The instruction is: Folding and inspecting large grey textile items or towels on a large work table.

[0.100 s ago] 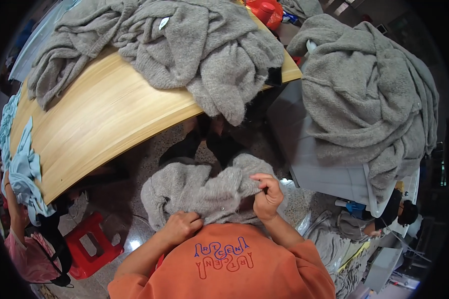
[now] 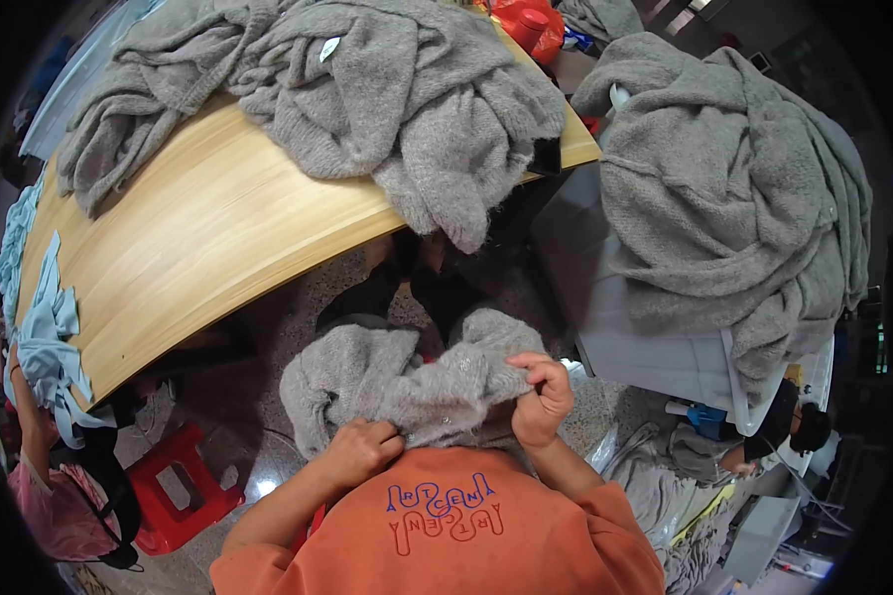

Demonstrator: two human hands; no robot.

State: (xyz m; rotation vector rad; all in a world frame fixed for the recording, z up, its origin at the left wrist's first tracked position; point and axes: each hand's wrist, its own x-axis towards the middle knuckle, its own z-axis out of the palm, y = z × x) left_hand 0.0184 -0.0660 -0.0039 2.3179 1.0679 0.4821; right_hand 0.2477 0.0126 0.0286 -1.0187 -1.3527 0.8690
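A grey fuzzy knit garment (image 2: 387, 382) lies bunched across my lap. On its near left edge, my left hand (image 2: 365, 451) is closed with the fingers curled into the cloth. My right hand (image 2: 544, 399) pinches the garment's right edge between thumb and fingers and holds it slightly raised. A small shiny spot, perhaps a button, shows on the near part of the knit. Folds hide which part of the garment is in each hand.
Ahead stands a wooden table (image 2: 198, 238) bearing a heap of grey knits (image 2: 367, 89). To the right, a grey plastic bin (image 2: 655, 367) holds more grey knits (image 2: 734, 188). A red stool (image 2: 184, 486) is at lower left. Another person's arm (image 2: 32, 416) touches light blue cloth (image 2: 50, 337).
My right hand has shifted slightly to the right, drawing the pinched edge of the garment along. The left hand stays where it was.
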